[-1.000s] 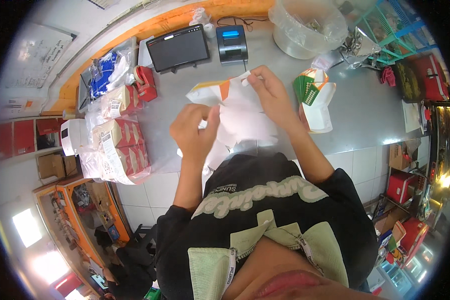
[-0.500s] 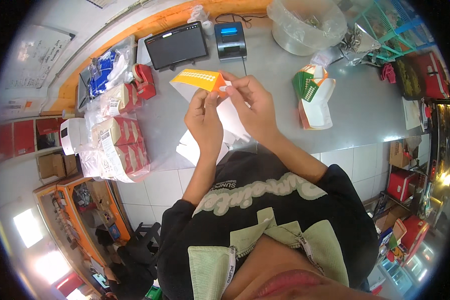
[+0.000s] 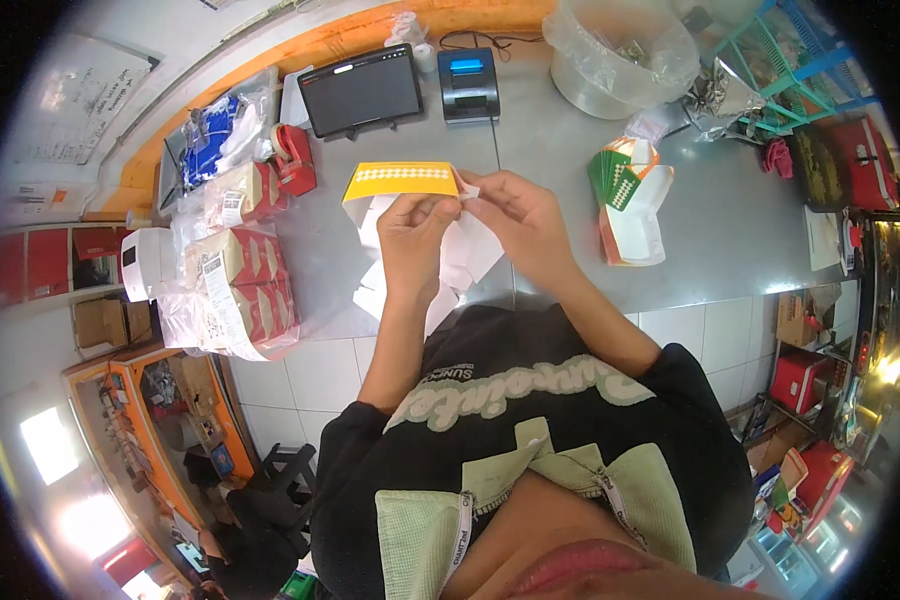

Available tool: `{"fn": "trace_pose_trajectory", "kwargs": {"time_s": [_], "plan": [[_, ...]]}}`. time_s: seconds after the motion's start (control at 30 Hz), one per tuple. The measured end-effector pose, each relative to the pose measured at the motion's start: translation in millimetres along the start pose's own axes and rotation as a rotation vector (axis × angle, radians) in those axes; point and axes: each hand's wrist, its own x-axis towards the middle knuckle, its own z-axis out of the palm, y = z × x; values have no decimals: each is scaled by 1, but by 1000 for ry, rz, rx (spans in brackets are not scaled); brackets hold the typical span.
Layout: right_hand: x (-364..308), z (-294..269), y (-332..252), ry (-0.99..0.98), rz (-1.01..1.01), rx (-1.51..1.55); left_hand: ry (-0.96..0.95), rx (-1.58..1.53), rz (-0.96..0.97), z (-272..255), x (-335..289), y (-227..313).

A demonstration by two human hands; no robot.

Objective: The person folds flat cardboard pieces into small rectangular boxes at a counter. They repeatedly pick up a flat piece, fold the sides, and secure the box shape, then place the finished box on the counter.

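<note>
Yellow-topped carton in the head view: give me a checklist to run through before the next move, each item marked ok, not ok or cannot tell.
1. Left hand gripping the yellow-topped carton: ok, fingers pinched near its right end.
2. Right hand at the same end: ok, fingertips on a white part there.
3. That corner fastened: cannot tell, the fingers cover it.
4. Counter below the carton free of loose card: not ok, white card lies near the front edge.
5. Green-and-white cartons clear of both hands: ok, they stand apart to the right.
</note>
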Motion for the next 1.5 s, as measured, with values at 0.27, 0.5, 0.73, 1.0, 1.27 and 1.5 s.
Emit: {"fn": "trace_pose_trajectory", "kwargs": {"time_s": [0.27, 0.5, 0.73, 1.0, 1.27, 1.5], "plan": [[-8, -14, 9, -50, -125, 1, 15, 395, 251, -1, -7, -6], [-7, -39, 5, -106, 22, -757, -103, 820, 74, 22, -25, -20], [-11, -42, 37, 271, 342, -297, -165, 473, -154, 12, -33, -72], [-53, -18, 8, -493, 423, -466, -272, 969, 487, -31, 1, -63], [-27, -82, 11, -548, 41, -1196, -605, 924, -96, -47, -50, -24], [-34, -49, -8, -599, -279, -1498, -787, 548, -268, -82, -18, -8]]}}
